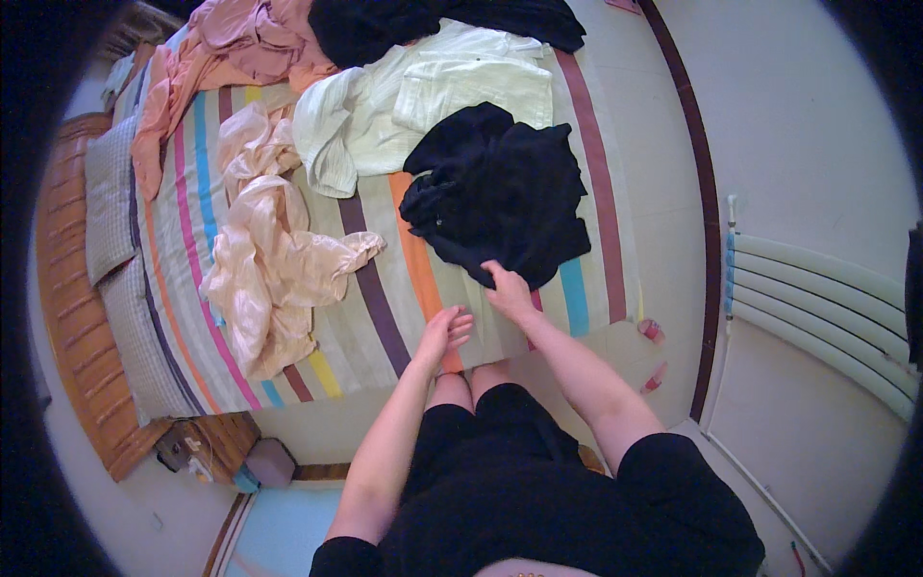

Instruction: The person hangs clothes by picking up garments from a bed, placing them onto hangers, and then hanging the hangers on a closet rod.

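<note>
A black garment (505, 195) lies in a crumpled heap on the striped bedspread (469, 328). At its near edge my right hand (510, 292) grips the cloth, the thumb on top and the fingertips partly hidden. My left hand (441, 335) hovers over the bed's near side, fingers apart and holding nothing, just short of the black garment. Left of it spreads a shiny peach garment (267, 274), rumpled, one sleeve pointing right. Behind the black heap is a pale white-green garment (469, 86), partly covered by it.
Pink and orange clothes (252, 43) and more black clothing (389, 29) lie at the bed's far side. Checked pillows (112, 202) rest by the wooden headboard (68, 288). To the right are pink slippers (652, 330) on the floor and a white radiator (815, 296) on the wall.
</note>
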Motion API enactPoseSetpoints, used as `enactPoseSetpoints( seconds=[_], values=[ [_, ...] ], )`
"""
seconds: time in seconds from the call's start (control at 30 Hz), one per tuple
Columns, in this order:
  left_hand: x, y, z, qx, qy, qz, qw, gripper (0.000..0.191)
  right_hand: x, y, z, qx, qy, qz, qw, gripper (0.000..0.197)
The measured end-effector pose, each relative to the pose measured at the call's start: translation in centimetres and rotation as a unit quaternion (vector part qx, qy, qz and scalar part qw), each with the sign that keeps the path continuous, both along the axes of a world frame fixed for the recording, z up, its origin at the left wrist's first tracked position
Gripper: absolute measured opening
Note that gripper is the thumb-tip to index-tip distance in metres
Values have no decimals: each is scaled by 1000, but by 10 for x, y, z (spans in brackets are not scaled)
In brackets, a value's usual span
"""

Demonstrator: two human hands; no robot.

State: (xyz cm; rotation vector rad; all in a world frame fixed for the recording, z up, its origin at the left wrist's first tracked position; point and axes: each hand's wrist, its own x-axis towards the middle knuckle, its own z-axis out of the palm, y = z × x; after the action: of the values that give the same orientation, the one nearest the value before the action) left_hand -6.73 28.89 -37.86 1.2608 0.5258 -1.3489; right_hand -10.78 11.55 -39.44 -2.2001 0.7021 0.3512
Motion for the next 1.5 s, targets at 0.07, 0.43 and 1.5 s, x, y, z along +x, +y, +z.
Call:
enactPoseSetpoints(
  seconds=[0.07, 0.43, 1.5],
  values=[
    [0, -9, 4, 6, 39, 30, 999, 46, -7, 11, 2, 17, -43, 13, 999, 33],
    [14, -35, -15, -115, 119, 246, 955, 46, -44, 55, 44, 106, -165, 4, 981, 34],
    [-10, 131, 209, -55, -370, 177, 910, 30, 27, 88, 174, 455, -49, -248, 854, 32]
  ],
)
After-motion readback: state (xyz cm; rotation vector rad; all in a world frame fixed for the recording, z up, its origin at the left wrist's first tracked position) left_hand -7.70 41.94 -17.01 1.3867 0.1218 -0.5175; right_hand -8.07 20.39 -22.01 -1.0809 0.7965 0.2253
